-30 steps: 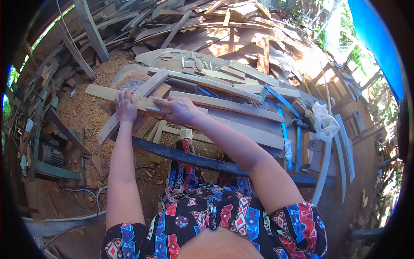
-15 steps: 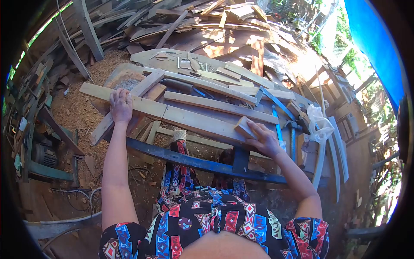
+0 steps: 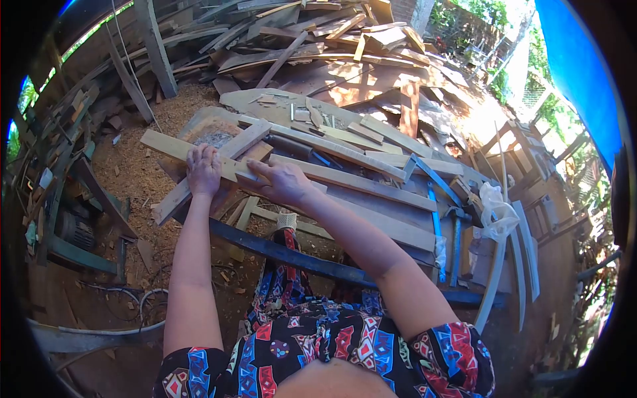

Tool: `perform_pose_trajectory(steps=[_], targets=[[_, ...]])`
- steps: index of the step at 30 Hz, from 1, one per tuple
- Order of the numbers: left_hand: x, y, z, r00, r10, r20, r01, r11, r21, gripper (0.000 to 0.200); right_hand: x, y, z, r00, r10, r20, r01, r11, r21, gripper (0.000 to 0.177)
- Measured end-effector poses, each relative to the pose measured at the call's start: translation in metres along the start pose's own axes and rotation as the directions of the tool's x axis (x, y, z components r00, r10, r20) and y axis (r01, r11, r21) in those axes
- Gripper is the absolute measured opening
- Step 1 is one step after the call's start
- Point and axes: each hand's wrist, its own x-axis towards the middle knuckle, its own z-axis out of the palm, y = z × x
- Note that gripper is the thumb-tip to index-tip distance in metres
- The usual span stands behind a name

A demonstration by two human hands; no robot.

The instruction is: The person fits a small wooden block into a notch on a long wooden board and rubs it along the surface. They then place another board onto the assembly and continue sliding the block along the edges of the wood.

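Long, straight pale plank (image 3: pixel 229 167) lies under both hands, beyond a dark rail (image 3: pixel 298 257).
Crumbly sawdust (image 3: pixel 129 169); left hand (image 3: pixel 203 170) curled over plank, gripping; right hand (image 3: pixel 284 182) flattish on it, grip hidden; blue-handled hammer (image 3: pixel 456 249); crumpled translucent plastic bag (image 3: pixel 497 213), contents unclear.

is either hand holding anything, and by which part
The left hand holds the pale plank from above, just in from its left end. The right hand lies farther along it; what its palm covers is hidden.
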Motion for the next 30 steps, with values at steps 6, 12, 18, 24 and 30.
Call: perform_pose_trajectory(steps=[6, 12, 18, 24, 30], targets=[[-0.001, 0.001, -0.002, 1.000, -0.001, 0.010, 0.001, 1.000, -0.001, 0.024, -0.066, 0.021, -0.019, 0.996, 0.085, -0.015, -0.086, 0.992, -0.093, 0.049], [-0.002, -0.002, 0.002, 0.999, 0.027, -0.033, -0.026, 0.999, 0.029, 0.025, -0.189, 0.027, -0.091, 0.979, 0.202, -0.031, -0.204, 0.971, -0.123, 0.058], [0.000, 0.004, -0.003, 1.000, -0.010, -0.021, 0.011, 0.999, 0.043, 0.024, -0.213, 0.036, -0.099, 0.979, 0.199, -0.037, -0.203, 0.960, -0.194, 0.059], [-0.001, 0.007, -0.007, 1.000, -0.018, -0.012, 0.019, 1.000, 0.019, 0.024, -0.113, 0.022, -0.053, 1.000, 0.012, 0.014, -0.011, 0.996, -0.088, 0.057], [-0.001, 0.005, -0.006, 1.000, -0.026, 0.015, 0.026, 0.999, 0.035, 0.025, -0.025, -0.019, 0.012, 0.995, -0.103, 0.019, 0.105, 0.984, -0.143, 0.056]])
